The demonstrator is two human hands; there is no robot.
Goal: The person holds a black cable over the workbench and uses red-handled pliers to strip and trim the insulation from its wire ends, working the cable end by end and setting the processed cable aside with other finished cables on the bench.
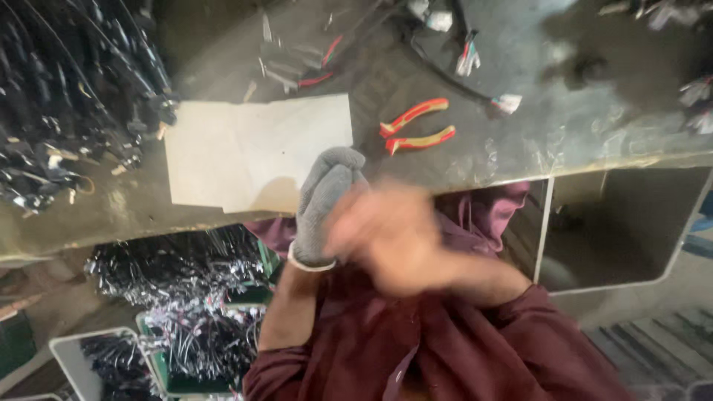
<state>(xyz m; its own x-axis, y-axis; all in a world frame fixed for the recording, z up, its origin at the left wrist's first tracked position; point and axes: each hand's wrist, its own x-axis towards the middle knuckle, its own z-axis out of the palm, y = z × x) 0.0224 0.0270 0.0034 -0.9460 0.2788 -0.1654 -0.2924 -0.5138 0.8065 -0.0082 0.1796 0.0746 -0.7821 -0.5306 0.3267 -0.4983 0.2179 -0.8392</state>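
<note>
Red-handled pliers beside a pale sheet on the grey workbench, black wire bundles nearby.

The head view shows a grey-gloved hand raised in front of the bench, its fingers curled, beside a bare hand that is blurred; which is left and which right cannot be told, nor whether either holds anything. Both arms wear maroon sleeves. Behind the glove a sheet of pale card lies flat on the bench. Just beside it rest pliers with red and yellow handles, spread apart. Black cable with coloured wire ends runs near the pliers. A heap of dark cables covers the bench's other end. Below the bench, crates hold more bundled wires.
</note>
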